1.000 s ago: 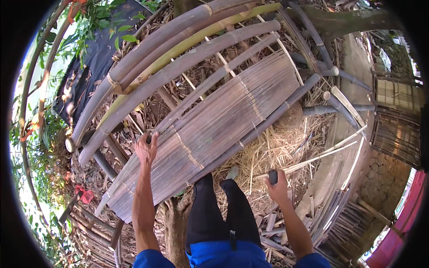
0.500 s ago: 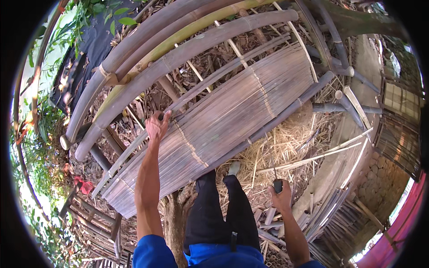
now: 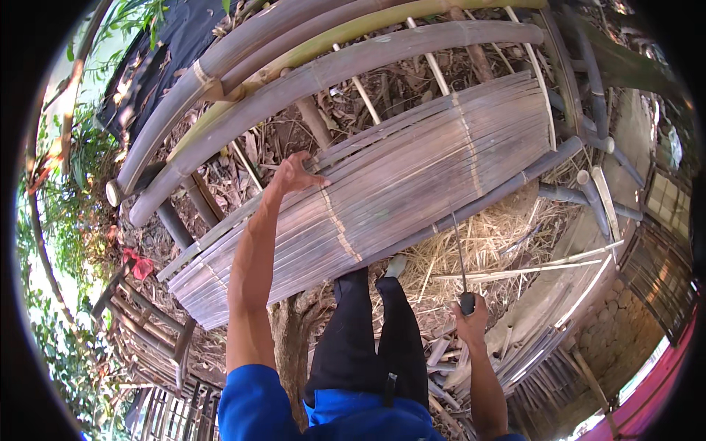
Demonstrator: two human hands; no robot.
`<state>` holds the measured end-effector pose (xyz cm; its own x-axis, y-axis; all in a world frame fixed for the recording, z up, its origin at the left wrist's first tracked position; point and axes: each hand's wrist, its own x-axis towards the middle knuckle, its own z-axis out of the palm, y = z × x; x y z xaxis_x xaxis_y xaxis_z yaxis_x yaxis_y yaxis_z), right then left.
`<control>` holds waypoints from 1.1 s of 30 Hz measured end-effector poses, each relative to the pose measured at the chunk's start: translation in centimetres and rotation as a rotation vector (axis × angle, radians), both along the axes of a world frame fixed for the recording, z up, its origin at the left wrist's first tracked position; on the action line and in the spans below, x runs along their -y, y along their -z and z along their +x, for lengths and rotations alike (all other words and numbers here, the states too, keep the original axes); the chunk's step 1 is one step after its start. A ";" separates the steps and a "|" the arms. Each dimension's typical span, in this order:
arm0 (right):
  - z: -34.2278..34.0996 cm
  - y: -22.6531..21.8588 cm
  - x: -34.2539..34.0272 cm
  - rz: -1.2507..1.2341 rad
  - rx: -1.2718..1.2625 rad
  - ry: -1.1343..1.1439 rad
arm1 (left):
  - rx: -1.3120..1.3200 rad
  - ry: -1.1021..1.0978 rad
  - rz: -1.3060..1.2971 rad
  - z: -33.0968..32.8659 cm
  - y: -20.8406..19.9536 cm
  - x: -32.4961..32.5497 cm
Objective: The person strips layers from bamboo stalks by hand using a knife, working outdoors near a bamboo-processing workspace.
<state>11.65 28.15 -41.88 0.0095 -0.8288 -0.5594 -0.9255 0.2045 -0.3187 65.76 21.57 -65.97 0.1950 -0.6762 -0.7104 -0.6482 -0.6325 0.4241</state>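
In front of me lies a long panel of narrow bamboo slats (image 3: 397, 173), side by side, with pale cross strips under or through them. My left hand (image 3: 294, 175) is at its far edge, fingers hooked over the outermost bamboo slat (image 3: 220, 232) and thumb lying across the panel. That slat rests close along the other slats, a narrow gap showing at its left end. My right hand (image 3: 473, 320), low on the right, is closed round the black handle of a long thin-bladed knife (image 3: 460, 253). The blade points up, its tip near the panel's near edge.
Thick curved bamboo poles (image 3: 323, 73) form a rail beyond the panel. A bamboo pole (image 3: 507, 184) runs along its near side. Straw and shavings (image 3: 485, 235) cover the ground at right. A tree trunk (image 3: 290, 353) stands beside my legs; bamboo pieces (image 3: 544, 367) are piled lower right.
The outermost slat has come closer to the panel. My left hand has moved right along it, its thumb now over the panel. The knife stays in my right hand; the view has shifted.
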 end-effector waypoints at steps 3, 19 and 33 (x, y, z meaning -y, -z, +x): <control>0.1 0.4 0.0 -0.005 0.042 -0.010 | -0.046 0.117 0.120 0.7 0.7 0.0; 2.3 0.0 1.5 0.009 0.025 -0.017 | -0.096 0.075 0.173 1.6 -0.6 2.8; 1.7 0.9 0.6 0.037 0.031 -0.020 | -0.036 0.121 0.003 2.1 -1.1 2.7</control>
